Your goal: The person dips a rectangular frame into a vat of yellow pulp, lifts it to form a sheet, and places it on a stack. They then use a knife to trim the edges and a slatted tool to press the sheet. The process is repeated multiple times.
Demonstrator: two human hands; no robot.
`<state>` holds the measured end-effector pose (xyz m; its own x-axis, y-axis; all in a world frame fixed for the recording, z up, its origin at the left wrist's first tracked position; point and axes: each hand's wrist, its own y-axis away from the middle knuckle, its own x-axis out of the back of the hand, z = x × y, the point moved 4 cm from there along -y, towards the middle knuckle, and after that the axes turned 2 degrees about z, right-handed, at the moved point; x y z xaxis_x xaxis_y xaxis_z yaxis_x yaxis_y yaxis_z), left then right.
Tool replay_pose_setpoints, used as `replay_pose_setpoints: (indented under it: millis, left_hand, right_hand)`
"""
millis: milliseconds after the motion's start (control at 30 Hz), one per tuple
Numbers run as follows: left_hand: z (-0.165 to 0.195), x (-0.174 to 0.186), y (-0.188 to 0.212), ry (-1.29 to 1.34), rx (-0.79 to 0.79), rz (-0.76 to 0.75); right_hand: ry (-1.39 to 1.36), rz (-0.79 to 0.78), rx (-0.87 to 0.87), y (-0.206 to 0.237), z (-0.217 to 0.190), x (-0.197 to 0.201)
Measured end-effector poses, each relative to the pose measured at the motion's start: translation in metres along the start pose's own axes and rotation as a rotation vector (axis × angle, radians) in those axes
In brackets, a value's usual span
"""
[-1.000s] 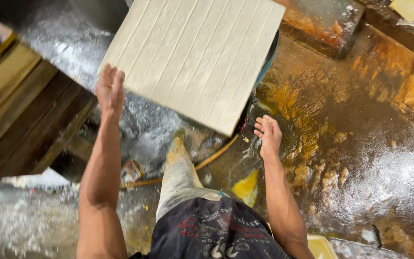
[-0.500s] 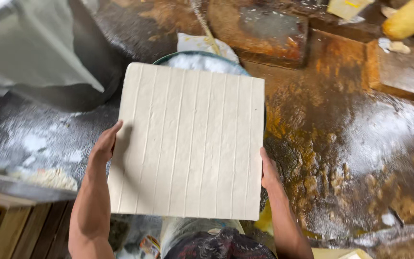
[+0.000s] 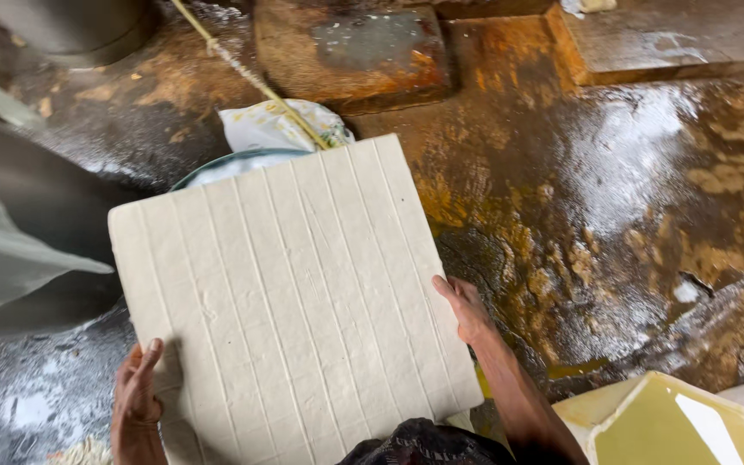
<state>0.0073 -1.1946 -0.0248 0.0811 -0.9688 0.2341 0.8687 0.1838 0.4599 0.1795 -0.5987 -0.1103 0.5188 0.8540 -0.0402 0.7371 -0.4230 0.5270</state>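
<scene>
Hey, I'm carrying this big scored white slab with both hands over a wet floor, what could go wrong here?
The scored white slab is held only at its edges by the left hand and right hand; being wide and cut into strips, it might sag, crack or slide off. The wet floor looks slick, so footing could slip. The slab also hides the basin beneath it, so it might bump the rim.

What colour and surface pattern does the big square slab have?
The slab is off-white, scored with parallel lines running lengthwise; the head view shows it.
</scene>
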Motion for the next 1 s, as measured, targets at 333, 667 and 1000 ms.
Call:
replay_pose_setpoints:
  millis: [333,667,1000]
  left_hand:
    - [0.085,-0.260,0.032,0.115,-0.222,-0.033]
    - [0.180,-0.510,0.027,0.172,-0.255,-0.190]
    - [0.293,-0.671,-0.166,0.075,-0.280,-0.241]
  right_hand:
    - [-0.286,-0.296,0.045,-0.117,-0.169,0.214]
    - [-0.116,0.002,0.160,-0.211,-0.258,0.378]
    - [-0.214,0.063,0.250,-0.430,-0.340,0.397]
